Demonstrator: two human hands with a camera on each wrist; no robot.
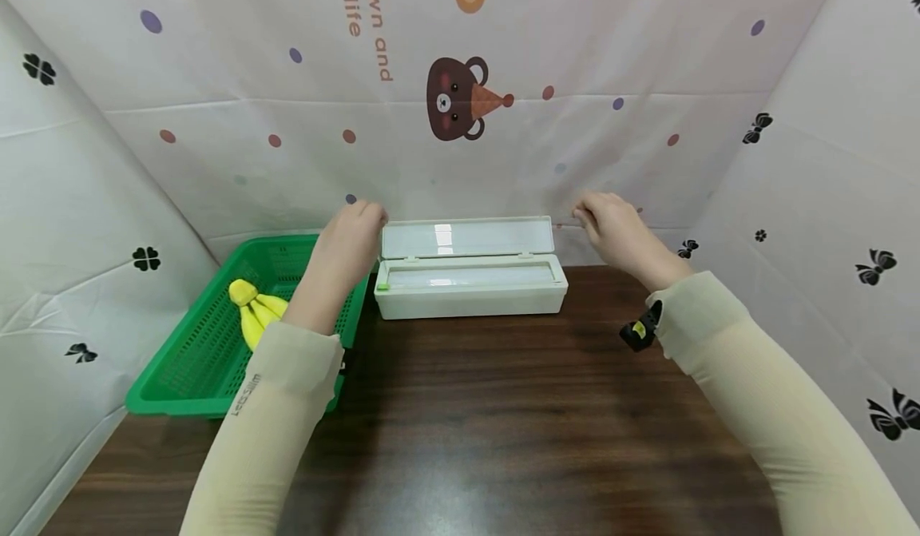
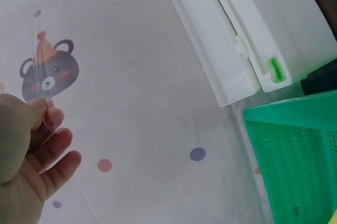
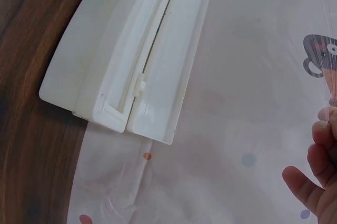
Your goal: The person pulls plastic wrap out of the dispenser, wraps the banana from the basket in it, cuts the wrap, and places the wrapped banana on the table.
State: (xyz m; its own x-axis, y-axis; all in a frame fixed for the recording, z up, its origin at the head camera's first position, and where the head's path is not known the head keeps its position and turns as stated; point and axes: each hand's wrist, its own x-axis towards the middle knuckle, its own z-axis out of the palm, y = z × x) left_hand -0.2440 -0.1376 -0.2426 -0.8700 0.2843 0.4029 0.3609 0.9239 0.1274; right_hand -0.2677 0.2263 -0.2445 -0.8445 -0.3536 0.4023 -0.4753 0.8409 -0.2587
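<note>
A white cling film dispenser [image 1: 470, 303] stands at the back of the table, its lid [image 1: 417, 240] flipped up toward the wall. My left hand [image 1: 347, 250] is raised above its left end; my right hand [image 1: 620, 234] is up beyond its right end. In the left wrist view, thumb and forefinger pinch an edge of clear cling film [image 2: 51, 118], the other fingers loosely bent. On the other side, the right fingertips pinch the same kind of film [image 3: 330, 79], showing as fine creases over the printed bear. The film's span is nearly invisible in the head view.
A green plastic basket [image 1: 172, 406] sits left of the dispenser, partly under my left forearm, with yellow bananas [image 1: 251, 320] inside. A green slider [image 1: 384, 287] marks the dispenser's left end. Printed white sheets [image 1: 402, 168] wall the brown wooden table [image 1: 467, 424].
</note>
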